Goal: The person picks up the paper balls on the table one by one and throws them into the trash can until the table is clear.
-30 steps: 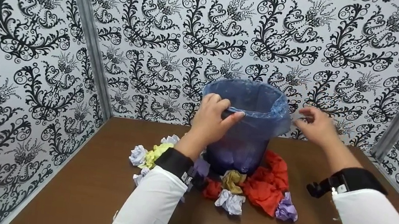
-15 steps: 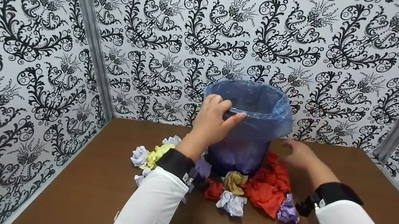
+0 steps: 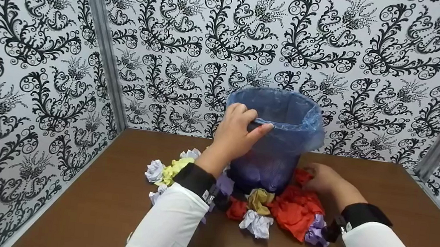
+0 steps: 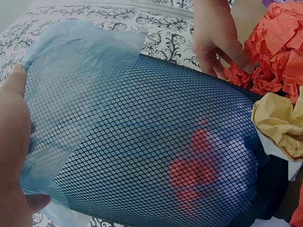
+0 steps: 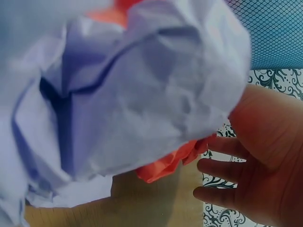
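Bin (image 3: 269, 164) gripped high by left hand (image 3: 235, 131), right hand (image 3: 324, 179) low alongside.
Pinching lined rim (image 3: 291, 126) above, crumpled red paper (image 3: 303, 177) below.

So we had a netlike mesh bin (image 4: 128, 170) with thin, shiny plastic liner (image 3: 303, 139) over its rim, rough matt paper wads (image 3: 294, 213) around its base, and a smooth, slightly glossy wood-look table (image 3: 111, 206) under it.

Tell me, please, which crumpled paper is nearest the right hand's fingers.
The small red piece at the right hand's fingers, behind the bigger red bunch; the purple paper and the rest lie farther away.
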The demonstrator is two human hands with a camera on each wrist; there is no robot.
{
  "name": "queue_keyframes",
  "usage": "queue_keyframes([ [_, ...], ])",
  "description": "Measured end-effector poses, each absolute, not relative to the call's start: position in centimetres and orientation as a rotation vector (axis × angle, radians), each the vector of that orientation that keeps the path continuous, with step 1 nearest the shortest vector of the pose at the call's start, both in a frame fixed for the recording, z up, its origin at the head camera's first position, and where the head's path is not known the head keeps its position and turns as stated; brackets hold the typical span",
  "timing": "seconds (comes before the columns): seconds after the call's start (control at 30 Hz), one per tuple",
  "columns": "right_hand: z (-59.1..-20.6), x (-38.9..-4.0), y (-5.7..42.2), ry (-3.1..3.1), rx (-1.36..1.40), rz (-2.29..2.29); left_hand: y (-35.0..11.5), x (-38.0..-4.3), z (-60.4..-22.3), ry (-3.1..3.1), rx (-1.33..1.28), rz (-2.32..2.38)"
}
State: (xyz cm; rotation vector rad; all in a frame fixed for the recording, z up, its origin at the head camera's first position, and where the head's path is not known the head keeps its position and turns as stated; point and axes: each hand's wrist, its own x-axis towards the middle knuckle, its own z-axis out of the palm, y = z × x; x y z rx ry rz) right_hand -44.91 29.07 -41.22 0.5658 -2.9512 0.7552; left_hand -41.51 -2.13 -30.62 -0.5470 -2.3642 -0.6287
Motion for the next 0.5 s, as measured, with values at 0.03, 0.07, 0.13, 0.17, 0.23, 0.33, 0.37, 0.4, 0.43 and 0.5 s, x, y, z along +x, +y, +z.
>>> queue_keyframes([
  [0.03, -41.27, -44.96, 29.12, -2.959, 0.563, 0.749, -2.12, -41.48, -30.61, -2.365, -0.546, -0.630],
  [0.07, -41.29, -44.99, 29.17, -2.963, 0.571, 0.743, -2.12, -41.45, -30.58, -2.365, -0.547, -0.630],
  [0.13, -41.30, -45.06, 29.30, -2.973, 0.584, 0.727, -2.13, -41.41, -30.51, -2.365, -0.548, -0.630],
  [0.17, -41.29, -45.09, 29.37, -2.976, 0.587, 0.721, -2.15, -41.40, -30.49, -2.364, -0.548, -0.631],
  [0.23, -41.23, -45.07, 29.48, -2.976, 0.602, 0.692, -2.17, -41.39, -30.45, -2.363, -0.551, -0.635],
  [0.33, -41.06, -44.91, 29.61, -2.974, 0.608, 0.650, -2.20, -41.42, -30.46, -2.364, -0.553, -0.635],
  [0.37, -41.00, -44.85, 29.61, -2.973, 0.599, 0.651, -2.21, -41.43, -30.47, -2.365, -0.554, -0.636],
  [0.4, -40.96, -44.79, 29.63, -2.972, 0.595, 0.649, -2.21, -41.43, -30.49, -2.366, -0.552, -0.636],
  [0.43, -40.91, -44.71, 29.65, -2.970, 0.589, 0.654, -2.20, -41.44, -30.51, -2.367, -0.551, -0.635],
  [0.5, -40.92, -44.65, 29.72, -2.959, 0.588, 0.660, -2.15, -41.44, -30.53, -2.364, -0.550, -0.638],
])
